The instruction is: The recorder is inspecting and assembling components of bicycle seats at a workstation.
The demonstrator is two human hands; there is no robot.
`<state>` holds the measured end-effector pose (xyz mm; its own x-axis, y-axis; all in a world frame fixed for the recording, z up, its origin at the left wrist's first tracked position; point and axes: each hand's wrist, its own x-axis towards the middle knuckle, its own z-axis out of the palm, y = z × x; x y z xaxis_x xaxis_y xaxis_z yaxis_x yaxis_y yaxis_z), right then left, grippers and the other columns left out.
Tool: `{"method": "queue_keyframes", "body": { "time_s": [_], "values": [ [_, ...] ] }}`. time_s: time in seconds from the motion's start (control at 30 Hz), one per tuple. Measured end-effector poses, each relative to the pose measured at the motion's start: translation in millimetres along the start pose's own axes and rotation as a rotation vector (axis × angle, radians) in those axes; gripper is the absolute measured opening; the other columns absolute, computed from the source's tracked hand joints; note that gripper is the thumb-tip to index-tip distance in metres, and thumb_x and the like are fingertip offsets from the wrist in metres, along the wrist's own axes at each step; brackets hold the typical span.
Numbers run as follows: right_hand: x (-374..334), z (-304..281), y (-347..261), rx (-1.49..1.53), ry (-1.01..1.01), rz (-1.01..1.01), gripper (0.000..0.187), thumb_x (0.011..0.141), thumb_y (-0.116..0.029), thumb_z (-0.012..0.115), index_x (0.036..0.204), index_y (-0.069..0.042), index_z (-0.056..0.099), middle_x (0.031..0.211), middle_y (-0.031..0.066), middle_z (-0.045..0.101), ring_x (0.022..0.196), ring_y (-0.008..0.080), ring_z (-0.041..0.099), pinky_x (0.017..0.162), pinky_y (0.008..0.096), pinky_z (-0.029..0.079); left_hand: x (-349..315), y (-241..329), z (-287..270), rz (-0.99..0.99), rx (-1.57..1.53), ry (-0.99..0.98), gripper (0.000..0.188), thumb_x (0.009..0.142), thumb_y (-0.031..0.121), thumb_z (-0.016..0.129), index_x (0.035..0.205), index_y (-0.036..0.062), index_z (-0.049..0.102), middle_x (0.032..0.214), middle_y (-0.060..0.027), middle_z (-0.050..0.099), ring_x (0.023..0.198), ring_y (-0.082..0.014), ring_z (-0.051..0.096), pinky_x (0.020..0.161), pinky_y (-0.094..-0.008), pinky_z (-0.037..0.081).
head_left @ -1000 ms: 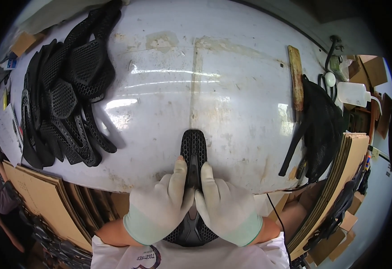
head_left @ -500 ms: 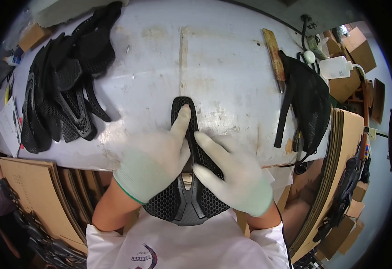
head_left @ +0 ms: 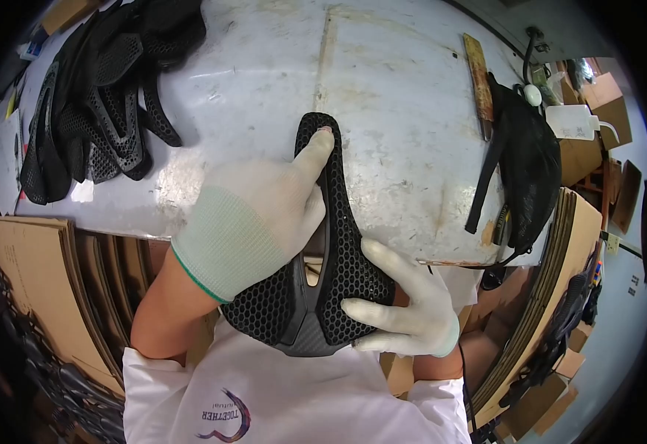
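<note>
- Pressing a fingertip of the gloved left hand (head_left: 264,207) onto the narrow tip of a black bike seat (head_left: 349,255); cannot tell whether gripping.
- Touching the seat's wide end with spread fingers of the gloved right hand (head_left: 421,307); cannot tell whether closed around it.
- Find the seat across the near edge of the surface (head_left: 405,177), pointing away tip first.
- See black mesh pieces (head_left: 116,137) at left, a black bag (head_left: 528,163) at right.

The gloved left grip (head_left: 264,196) rests a fingertip on the narrow far end of a black honeycomb saddle (head_left: 354,274); the right grip (head_left: 412,307) touches its wide near end. On the tabletop (head_left: 257,100), black pieces (head_left: 109,103) lie left, a mesh bundle (head_left: 528,166) right.
</note>
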<state>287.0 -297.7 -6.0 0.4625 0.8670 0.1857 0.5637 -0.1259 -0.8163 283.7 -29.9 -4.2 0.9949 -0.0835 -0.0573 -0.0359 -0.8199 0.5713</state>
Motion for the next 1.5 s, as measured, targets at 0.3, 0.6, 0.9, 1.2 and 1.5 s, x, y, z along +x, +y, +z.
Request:
{"method": "queue_keyframes", "body": {
  "time_s": [0.3,0.6,0.9,1.2,1.5],
  "values": [
    [3.8,-4.1,-10.0,0.005,-0.046,0.068,0.051,0.081,-0.037,0.085,0.123,-0.009,0.077,0.155,0.0375,0.041,0.137,0.0491,0.054,0.113,0.049,0.048,-0.3,7.3,-4.1,-0.07,0.068,-0.078,0.055,0.094,0.013,0.062,0.148,0.0047,0.056,0.062,-0.0212,0.061,0.057,-0.0373,0.065,0.058,-0.0484,0.051],
    [10.6,-5.4,-12.5,0.011,-0.018,0.067,0.049,0.08,-0.032,0.087,0.122,-0.007,0.077,0.157,0.0363,0.04,0.135,0.0477,0.057,0.11,0.0483,0.051,1.8,5.2,-2.8,-0.053,0.014,-0.047,0.056,0.094,0.013,0.064,0.148,0.0047,0.056,0.061,-0.0203,0.06,0.055,-0.0365,0.063,0.057,-0.0472,0.05],
    [-1.5,1.3,4.7,0.069,-0.039,-0.041,0.061,0.08,-0.038,0.089,0.129,-0.005,0.073,0.158,0.0404,0.037,0.141,0.0548,0.049,0.113,0.0536,0.048,-1.1,5.2,2.9,-0.085,0.049,-0.042,0.053,0.096,0.013,0.063,0.148,0.0056,0.056,0.062,-0.0199,0.062,0.057,-0.0369,0.066,0.057,-0.0478,0.052],
    [-15.8,40.5,6.5,0.197,0.034,0.076,0.072,0.079,-0.035,0.093,0.141,-0.014,0.064,0.167,0.0364,0.021,0.147,0.0603,0.036,0.117,0.0577,0.039,-2.4,7.1,7.2,-0.086,0.062,-0.014,0.054,0.096,0.012,0.063,0.149,0.0067,0.056,0.06,-0.016,0.061,0.054,-0.0337,0.064,0.054,-0.0449,0.051],
    [-6.3,36.4,-4.6,-0.05,0.046,0.132,0.037,0.086,-0.011,0.076,0.122,-0.014,0.075,0.155,0.0287,0.044,0.134,0.0515,0.054,0.11,0.052,0.047,1.3,7.4,3.0,-0.115,0.027,-0.093,0.06,0.093,0.009,0.065,0.151,0.0074,0.054,0.06,-0.0141,0.061,0.052,-0.0318,0.063,0.053,-0.0445,0.05]
  ]
}}
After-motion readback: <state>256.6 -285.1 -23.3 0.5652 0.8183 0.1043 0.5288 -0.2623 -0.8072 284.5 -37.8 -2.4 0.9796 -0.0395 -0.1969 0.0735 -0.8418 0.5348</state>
